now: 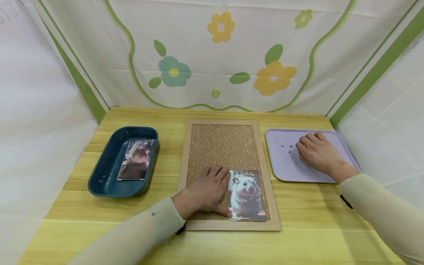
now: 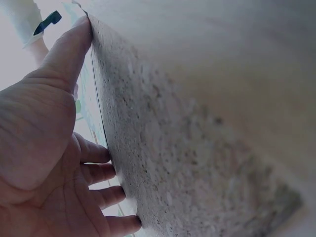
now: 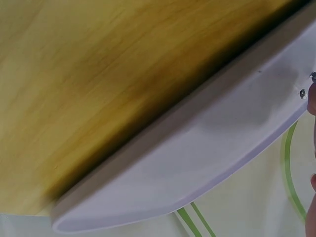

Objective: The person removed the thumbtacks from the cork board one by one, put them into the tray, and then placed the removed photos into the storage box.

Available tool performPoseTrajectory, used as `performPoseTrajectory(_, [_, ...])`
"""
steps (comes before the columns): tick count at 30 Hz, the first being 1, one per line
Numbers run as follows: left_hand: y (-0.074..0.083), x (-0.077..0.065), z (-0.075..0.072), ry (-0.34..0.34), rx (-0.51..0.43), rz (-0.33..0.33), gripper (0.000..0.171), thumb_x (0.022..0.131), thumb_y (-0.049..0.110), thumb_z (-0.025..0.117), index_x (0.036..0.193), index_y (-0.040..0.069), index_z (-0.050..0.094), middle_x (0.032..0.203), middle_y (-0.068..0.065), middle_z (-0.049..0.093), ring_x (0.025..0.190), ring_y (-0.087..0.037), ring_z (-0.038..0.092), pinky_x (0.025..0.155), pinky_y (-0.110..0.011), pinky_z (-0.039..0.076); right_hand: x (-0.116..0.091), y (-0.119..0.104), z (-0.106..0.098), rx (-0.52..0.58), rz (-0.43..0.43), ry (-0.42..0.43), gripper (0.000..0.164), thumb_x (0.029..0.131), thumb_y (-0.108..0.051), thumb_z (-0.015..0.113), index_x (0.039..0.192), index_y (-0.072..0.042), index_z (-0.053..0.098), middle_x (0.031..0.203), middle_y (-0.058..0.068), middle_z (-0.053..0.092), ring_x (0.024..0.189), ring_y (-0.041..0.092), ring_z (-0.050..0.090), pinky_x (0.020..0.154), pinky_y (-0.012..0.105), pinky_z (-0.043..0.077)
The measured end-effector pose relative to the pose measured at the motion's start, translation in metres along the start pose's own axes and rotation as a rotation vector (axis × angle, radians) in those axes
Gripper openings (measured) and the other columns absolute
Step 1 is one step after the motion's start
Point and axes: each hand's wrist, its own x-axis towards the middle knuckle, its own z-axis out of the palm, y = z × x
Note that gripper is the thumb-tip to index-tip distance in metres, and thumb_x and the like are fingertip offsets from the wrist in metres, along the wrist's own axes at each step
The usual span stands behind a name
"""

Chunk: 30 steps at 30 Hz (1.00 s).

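Note:
My left hand (image 1: 210, 191) lies spread on a wood-framed cork board (image 1: 225, 147). Its thumb and fingertips are right at the left edge of a photo card (image 1: 246, 197) of a white hamster wearing a crown, at the board's lower right. In the left wrist view its straight fingers (image 2: 106, 197) meet the cork. Over the lilac tray (image 1: 278, 167), my right hand (image 1: 316, 151) reaches down with bent fingers. Several tiny metal pieces (image 1: 290, 151) lie just left of it. One metal piece (image 3: 313, 77) shows right at a fingertip in the right wrist view; I cannot tell whether it is pinched.
At the left stands a dark teal bin (image 1: 104, 176) with another picture card (image 1: 137, 160) in it. Everything sits on a light wooden table (image 1: 232, 246). Behind the table hangs a white curtain (image 1: 198, 44) with printed flowers.

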Motion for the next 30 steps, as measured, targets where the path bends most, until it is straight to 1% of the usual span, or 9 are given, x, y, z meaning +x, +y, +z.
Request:
performPoseTrajectory(4, [0.001,0.000,0.000,0.001,0.000,0.003,0.128,0.082,0.095,0.049,0.169,0.006,0.020,0.177,-0.012,0.017,0.164,-0.033,0.015,0.130,-0.055,0.024,-0.002,-0.001,0.001,0.007,0.010,0.004,0.049,0.105,-0.026,0.019,0.090,0.001,0.057,0.088,0.019,0.057,0.088,0.043,0.057,0.079,0.056,0.046])
performPoseTrajectory(11, [0.001,0.001,0.000,-0.002,-0.007,0.004,0.128,0.082,0.095,0.049,0.169,0.006,0.019,0.177,-0.013,0.016,0.164,-0.033,0.014,0.131,-0.055,0.022,-0.005,-0.001,0.002,0.015,0.032,0.011,0.054,0.107,-0.029,0.016,0.088,0.000,0.057,0.086,0.017,0.056,0.086,0.042,0.057,0.077,0.055,0.046])
performPoseTrajectory(13, [0.001,0.001,0.000,-0.002,-0.011,0.003,0.128,0.082,0.095,0.049,0.169,0.006,0.018,0.177,-0.013,0.015,0.164,-0.033,0.014,0.131,-0.055,0.022,-0.006,-0.001,0.002,0.015,0.040,0.009,0.054,0.107,-0.029,0.016,0.087,0.000,0.057,0.086,0.017,0.057,0.087,0.042,0.057,0.076,0.055,0.046])
performPoseTrajectory(15, [0.001,0.001,0.000,0.000,-0.016,0.005,0.128,0.082,0.094,0.049,0.169,0.006,0.018,0.177,-0.013,0.015,0.164,-0.032,0.013,0.131,-0.055,0.021,-0.007,-0.001,0.002,0.016,0.050,0.004,0.049,0.106,-0.027,0.022,0.087,0.000,0.058,0.087,0.018,0.058,0.087,0.042,0.057,0.076,0.055,0.046])
performPoseTrajectory(19, [0.000,0.001,0.001,0.003,-0.023,0.010,0.127,0.083,0.094,0.049,0.169,0.006,0.018,0.177,-0.013,0.014,0.164,-0.032,0.014,0.131,-0.055,0.021,-0.008,-0.004,-0.002,0.024,0.082,-0.020,0.029,0.100,-0.022,0.044,0.090,-0.001,0.060,0.091,0.018,0.060,0.089,0.042,0.058,0.077,0.055,0.046])
performPoseTrajectory(21, [0.000,0.000,0.001,0.003,-0.029,0.013,0.127,0.083,0.093,0.050,0.169,0.006,0.017,0.177,-0.013,0.014,0.164,-0.032,0.014,0.131,-0.055,0.021,-0.007,-0.008,-0.004,0.043,0.100,-0.022,0.024,0.096,-0.021,0.051,0.091,-0.001,0.061,0.094,0.018,0.062,0.090,0.042,0.058,0.079,0.056,0.046])
performPoseTrajectory(26, [-0.001,0.000,0.001,-0.005,-0.054,0.013,0.126,0.084,0.091,0.052,0.169,0.005,0.017,0.178,-0.013,0.012,0.164,-0.032,0.012,0.132,-0.055,0.019,0.000,-0.025,-0.010,0.104,0.128,0.023,0.029,0.099,-0.025,0.047,0.095,-0.001,0.063,0.099,0.018,0.064,0.093,0.042,0.058,0.081,0.058,0.047])
performPoseTrajectory(28, [-0.002,-0.001,0.001,-0.007,-0.065,0.012,0.125,0.085,0.090,0.053,0.169,0.005,0.016,0.178,-0.013,0.012,0.164,-0.032,0.012,0.132,-0.055,0.018,0.005,-0.036,-0.014,0.128,0.143,0.041,0.025,0.098,-0.024,0.052,0.096,-0.001,0.064,0.102,0.018,0.065,0.096,0.042,0.058,0.082,0.059,0.046])
performPoseTrajectory(30, [-0.003,-0.001,0.002,-0.008,-0.072,0.014,0.124,0.086,0.089,0.053,0.169,0.005,0.016,0.178,-0.013,0.011,0.164,-0.032,0.011,0.132,-0.055,0.017,0.009,-0.048,-0.018,0.153,0.162,0.054,0.021,0.095,-0.021,0.061,0.097,-0.001,0.065,0.104,0.019,0.065,0.097,0.043,0.058,0.083,0.060,0.046])
